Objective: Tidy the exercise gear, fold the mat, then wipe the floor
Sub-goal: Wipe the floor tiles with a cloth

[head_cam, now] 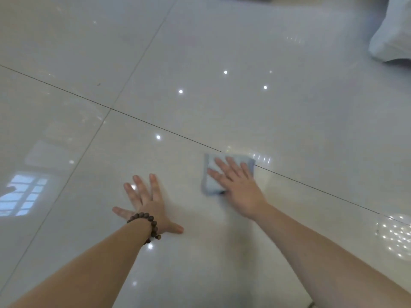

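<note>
On glossy floor tiles (222, 52), flat right hand (235, 185) presses the folded cloth (213, 181); splayed, empty left hand (149, 203) braces and could slip.

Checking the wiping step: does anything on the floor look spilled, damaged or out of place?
Nothing stands out. The right hand presses a folded cloth flat; the left hand rests open on the glossy floor. The bright spots look like reflections.
</note>
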